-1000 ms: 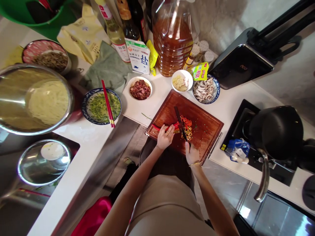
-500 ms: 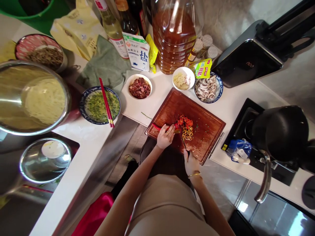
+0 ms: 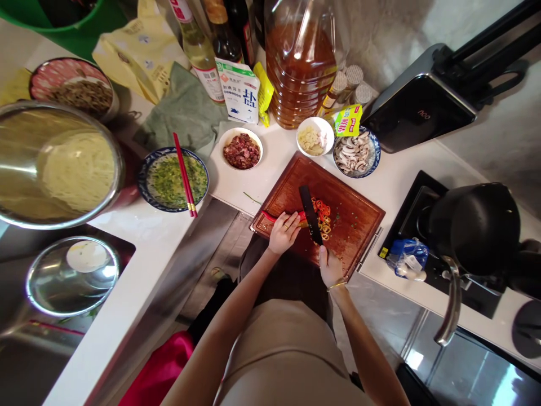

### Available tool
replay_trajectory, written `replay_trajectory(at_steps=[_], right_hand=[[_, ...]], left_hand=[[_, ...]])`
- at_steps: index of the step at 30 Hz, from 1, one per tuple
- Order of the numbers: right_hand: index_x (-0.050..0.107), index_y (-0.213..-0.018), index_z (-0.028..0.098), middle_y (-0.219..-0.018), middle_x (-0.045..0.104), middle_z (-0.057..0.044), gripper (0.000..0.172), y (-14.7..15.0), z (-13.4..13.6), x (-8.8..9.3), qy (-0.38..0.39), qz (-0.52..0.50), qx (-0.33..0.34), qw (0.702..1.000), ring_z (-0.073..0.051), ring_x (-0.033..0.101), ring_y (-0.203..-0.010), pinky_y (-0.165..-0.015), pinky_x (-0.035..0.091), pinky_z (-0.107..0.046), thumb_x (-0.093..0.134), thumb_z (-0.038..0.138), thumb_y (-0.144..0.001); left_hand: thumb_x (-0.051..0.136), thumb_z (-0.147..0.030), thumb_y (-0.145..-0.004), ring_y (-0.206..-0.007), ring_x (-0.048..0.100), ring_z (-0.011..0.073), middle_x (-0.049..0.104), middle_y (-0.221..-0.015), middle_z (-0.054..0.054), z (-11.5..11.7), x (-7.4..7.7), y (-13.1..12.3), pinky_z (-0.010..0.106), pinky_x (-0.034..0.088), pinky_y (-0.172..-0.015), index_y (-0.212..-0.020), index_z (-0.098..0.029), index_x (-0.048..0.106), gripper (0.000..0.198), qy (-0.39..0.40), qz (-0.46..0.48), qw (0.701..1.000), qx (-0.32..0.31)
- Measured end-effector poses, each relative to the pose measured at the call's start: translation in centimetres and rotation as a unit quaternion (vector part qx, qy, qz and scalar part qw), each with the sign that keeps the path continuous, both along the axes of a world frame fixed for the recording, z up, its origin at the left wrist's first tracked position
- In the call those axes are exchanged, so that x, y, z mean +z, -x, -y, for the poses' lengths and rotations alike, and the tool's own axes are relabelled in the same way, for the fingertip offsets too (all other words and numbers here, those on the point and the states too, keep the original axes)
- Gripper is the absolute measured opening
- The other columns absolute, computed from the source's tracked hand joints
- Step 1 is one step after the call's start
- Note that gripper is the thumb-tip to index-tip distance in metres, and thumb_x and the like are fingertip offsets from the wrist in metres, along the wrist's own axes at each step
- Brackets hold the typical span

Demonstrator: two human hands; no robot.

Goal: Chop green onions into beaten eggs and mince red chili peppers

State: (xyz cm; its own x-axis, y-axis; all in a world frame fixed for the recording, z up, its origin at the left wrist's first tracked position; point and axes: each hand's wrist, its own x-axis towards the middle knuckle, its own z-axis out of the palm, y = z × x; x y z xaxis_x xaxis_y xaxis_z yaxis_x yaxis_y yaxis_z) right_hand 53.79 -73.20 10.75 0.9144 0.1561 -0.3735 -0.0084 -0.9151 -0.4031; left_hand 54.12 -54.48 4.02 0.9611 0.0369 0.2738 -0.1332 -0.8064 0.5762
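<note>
My left hand (image 3: 284, 232) presses a red chili pepper (image 3: 269, 216) onto the brown wooden cutting board (image 3: 287, 175), fingers closed over it. The chili's stem end sticks out to the left, and its cut end shows a little past my fingertips. In my right hand (image 3: 331, 266) is a black-bladed knife (image 3: 311, 215) gripped by its handle, which my fingers hide. The blade is tilted so its broad flat side faces up. Just right of the blade lie sliced chili rings (image 3: 323, 208), red and yellowish-green. Small green bits are scattered farther right on the board.
Behind the board stand bowls of garlic (image 3: 315, 136), sliced mushrooms (image 3: 355, 152) and dark meat (image 3: 242, 149). A plate of green mixture (image 3: 164, 183) carries red chopsticks (image 3: 185, 175). At right, a black pot (image 3: 482, 225) sits on the stove, its handle jutting over the counter edge.
The knife has turned from edge-on to flat side up and shifted slightly, beside the rings. My right hand has moved a little right. My left hand stays on the chili.
</note>
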Motion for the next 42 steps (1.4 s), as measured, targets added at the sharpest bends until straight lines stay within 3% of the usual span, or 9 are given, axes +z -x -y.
replay_trajectory(at_steps=[3, 8, 12, 17, 27, 31, 33, 38, 42], right_hand=[[0.062, -0.092, 0.013, -0.085, 0.066, -0.015, 0.068, 0.0, -0.1, 0.7, 0.016, -0.014, 0.022, 1.000, -0.022, 0.062, -0.080, -0.070, 0.042, -0.032, 0.008, 0.054, -0.091], [0.060, -0.091, 0.014, -0.069, 0.065, -0.011, 0.064, 0.7, -0.1, 1.5, 0.097, -0.081, 0.027, 0.992, -0.021, 0.061, -0.062, -0.058, 0.039, -0.030, 0.011, 0.054, -0.091], [0.060, -0.099, 0.013, -0.079, 0.067, -0.013, 0.062, 0.2, -0.7, 0.3, 0.107, -0.104, 0.028, 0.988, -0.022, 0.063, -0.070, -0.062, 0.040, -0.030, 0.013, 0.052, -0.092], [0.058, -0.108, 0.010, -0.090, 0.067, -0.016, 0.066, -1.0, -2.0, -1.7, 0.074, -0.071, 0.000, 0.995, -0.022, 0.064, -0.077, -0.068, 0.042, -0.030, 0.007, 0.049, -0.093], [0.061, -0.100, 0.012, -0.088, 0.067, -0.016, 0.067, 0.1, 0.0, 0.5, 0.042, -0.022, 0.024, 0.999, -0.022, 0.062, -0.079, -0.069, 0.042, -0.031, 0.009, 0.053, -0.092], [0.062, -0.094, 0.013, -0.079, 0.067, -0.014, 0.068, 0.4, 0.4, 0.7, 0.065, -0.068, 0.028, 0.995, -0.022, 0.063, -0.072, -0.064, 0.041, -0.031, 0.009, 0.055, -0.091], [0.063, -0.092, 0.014, -0.076, 0.067, -0.012, 0.068, 0.3, 0.2, 0.4, 0.068, -0.095, 0.029, 0.993, -0.022, 0.063, -0.070, -0.062, 0.041, -0.030, 0.009, 0.055, -0.091], [0.060, -0.105, 0.009, -0.096, 0.066, -0.018, 0.072, -0.7, -1.4, -1.5, 0.059, -0.057, 0.024, 0.996, -0.023, 0.063, -0.083, -0.070, 0.042, -0.031, 0.005, 0.053, -0.091], [0.061, -0.103, 0.009, -0.088, 0.067, -0.017, 0.076, -0.8, -1.2, -1.8, 0.049, -0.035, 0.002, 0.998, -0.022, 0.063, -0.076, -0.069, 0.041, -0.031, 0.001, 0.053, -0.090]], left_hand=[[0.049, -0.026, -0.086, -0.114, 0.048, 0.0228, 0.057, -0.121, 0.009, 0.0, -0.2, 0.1, 0.049, 0.038, -0.102, -0.128, -0.021, 0.047, 0.043, 0.006, -0.006, 1.000, 0.009], [0.049, -0.028, -0.086, -0.111, 0.050, 0.0231, 0.058, -0.114, 0.010, 0.0, -0.6, 0.1, 0.048, 0.039, -0.101, -0.128, -0.021, 0.047, 0.043, 0.000, -0.016, 1.000, 0.009], [0.049, -0.026, -0.086, -0.110, 0.051, 0.0228, 0.059, -0.114, 0.008, 0.0, -0.6, 0.0, 0.046, 0.039, -0.102, -0.129, -0.021, 0.046, 0.044, -0.013, -0.016, 1.000, -0.001], [0.045, -0.023, -0.087, -0.114, 0.049, 0.0247, 0.056, -0.120, 0.010, 0.2, -0.2, 0.1, 0.048, 0.035, -0.105, -0.135, -0.019, 0.039, 0.048, -0.036, -0.032, 0.999, -0.019], [0.045, -0.024, -0.087, -0.112, 0.051, 0.0247, 0.059, -0.115, 0.009, 0.5, -0.2, 0.0, 0.050, 0.036, -0.104, -0.133, -0.022, 0.042, 0.046, -0.007, -0.016, 1.000, 0.005], [0.048, -0.024, -0.086, -0.114, 0.050, 0.0242, 0.060, -0.115, 0.009, 0.4, -0.5, 0.0, 0.047, 0.037, -0.104, -0.131, -0.020, 0.044, 0.046, -0.003, -0.001, 1.000, 0.009], [0.048, -0.024, -0.086, -0.114, 0.050, 0.0240, 0.060, -0.115, 0.009, 0.4, -0.6, 0.0, 0.046, 0.037, -0.104, -0.131, -0.020, 0.044, 0.045, -0.012, 0.002, 1.000, 0.009], [0.045, -0.022, -0.087, -0.115, 0.049, 0.0245, 0.058, -0.120, 0.010, 0.7, -0.3, 0.1, 0.047, 0.035, -0.106, -0.133, -0.018, 0.041, 0.047, -0.040, -0.017, 0.999, 0.002], [0.041, -0.017, -0.088, -0.120, 0.046, 0.0256, 0.055, -0.122, 0.014, 1.3, 0.7, 0.2, 0.052, 0.031, -0.107, -0.134, -0.014, 0.039, 0.047, -0.047, -0.039, 0.998, 0.028]])
